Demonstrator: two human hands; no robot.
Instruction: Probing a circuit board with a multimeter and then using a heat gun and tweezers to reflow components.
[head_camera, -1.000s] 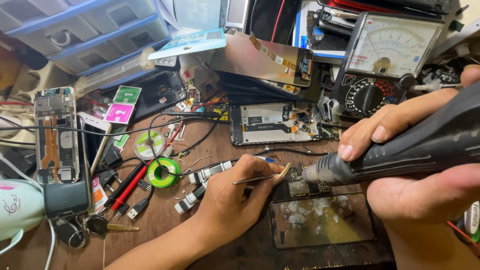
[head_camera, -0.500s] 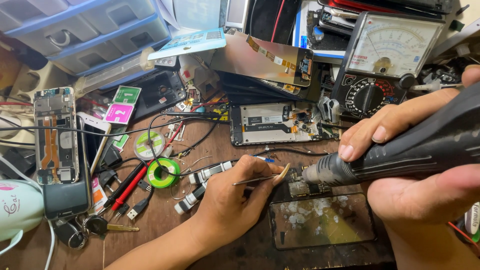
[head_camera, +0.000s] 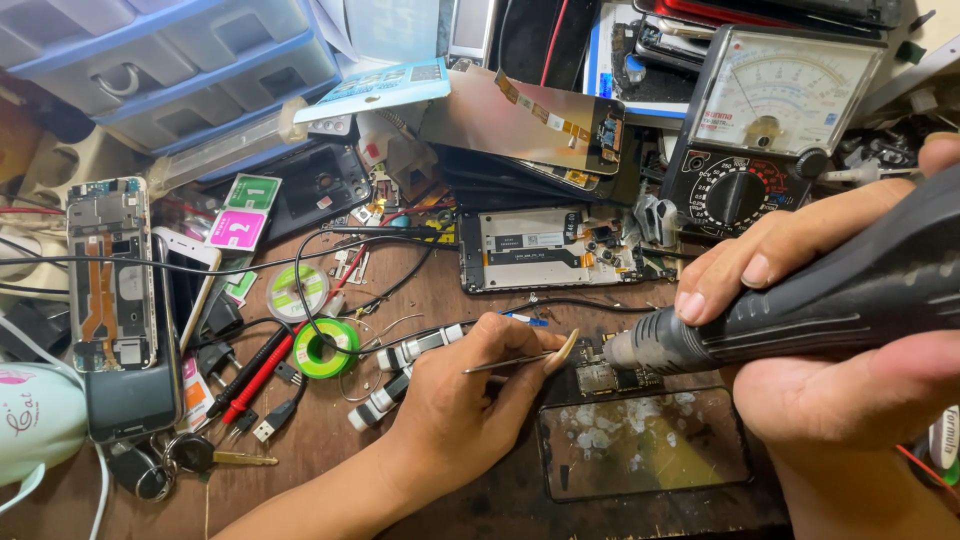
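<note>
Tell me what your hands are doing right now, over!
Left hand pinching tweezers. Right hand gripping hot-air tool, nozzle at small circuit board. Cracked glass panel beside it.

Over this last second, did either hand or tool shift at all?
No visible change. The left hand keeps the thin metal tweezers by the small circuit board; the right hand still aims the black hot-air handpiece at it.

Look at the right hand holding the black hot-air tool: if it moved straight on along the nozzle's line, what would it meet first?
Probably the small circuit board just beyond the nozzle of the hot-air tool in the right hand; depth is uncertain.
</note>
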